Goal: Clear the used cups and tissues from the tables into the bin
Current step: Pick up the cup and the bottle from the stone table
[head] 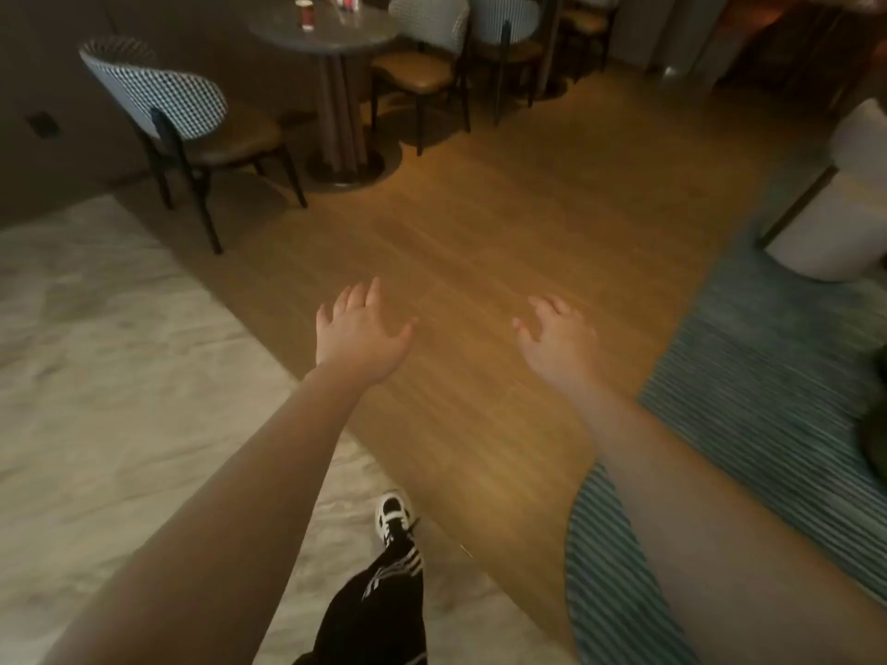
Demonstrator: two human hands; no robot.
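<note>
Two bare forearms extended forward and down, side by side, well apart. Left hand: back upward, fingers straight and slightly spread, thumb out to the right, holding nothing. Right hand: back upward, fingers loosely relaxed and slightly bent, holding nothing. One leg near, in dark striped trousers, foot in black-and-white shoe.

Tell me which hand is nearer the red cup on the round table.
Left. The left hand hangs open below the red cup, almost in line with it; the right hand is also open but further off to the side. Both are far from it.
</note>
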